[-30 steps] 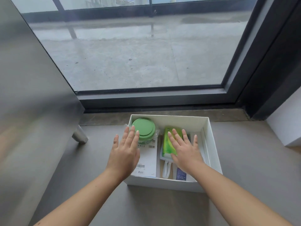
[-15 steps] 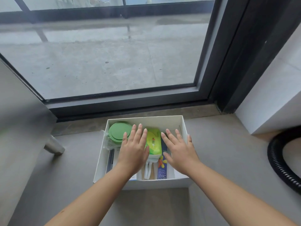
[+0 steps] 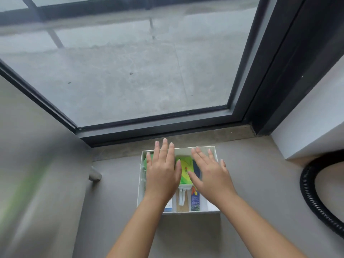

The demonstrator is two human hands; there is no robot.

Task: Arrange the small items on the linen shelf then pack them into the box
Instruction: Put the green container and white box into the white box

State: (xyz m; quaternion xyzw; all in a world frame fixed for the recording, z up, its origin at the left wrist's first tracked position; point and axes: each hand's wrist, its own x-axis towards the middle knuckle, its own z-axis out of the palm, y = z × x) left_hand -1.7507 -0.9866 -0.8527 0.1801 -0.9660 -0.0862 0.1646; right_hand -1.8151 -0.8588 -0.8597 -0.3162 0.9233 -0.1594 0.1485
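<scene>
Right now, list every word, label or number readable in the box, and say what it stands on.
No text reads clearly.
Green pack: red logo and print, blurred.
Blue tube: fine print, too small.
White carton by the left hand: blue marking, unreadable.

My left grip (image 3: 162,175) hides most of the round green thing (image 3: 146,162) in the box (image 3: 139,185); my right grip (image 3: 212,175) covers the box's right side. Print on the blue tube (image 3: 195,200) is unreadably small. The black hose (image 3: 309,190) runs off the right edge.
</scene>
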